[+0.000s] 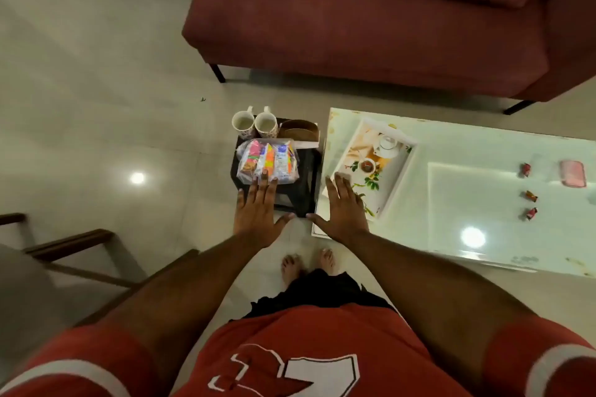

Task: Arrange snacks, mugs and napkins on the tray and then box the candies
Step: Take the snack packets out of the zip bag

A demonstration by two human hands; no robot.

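Both hands were spread flat and empty: left hand [258,213] over the black stool's [306,177] near edge, fingertips at the snack bag [267,161], contact uncertain; right hand [343,209] just right of the stool. On the stool's far side stood two mugs [242,124], seemingly empty, and a napkin holder [300,131]. I judged arranging not yet begun; my next move called for gripping the bag. Right of the stool, the tray [361,145] held nothing; farther right lay three loose candies [531,196], then a pink box [573,173].

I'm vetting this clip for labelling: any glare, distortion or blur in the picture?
Head view: round lamp glare on the glossy white coffee table and on the beige tiled floor; head view: wide-angle lens bows the dark red fabric sofa; head view: overall slightly soft.
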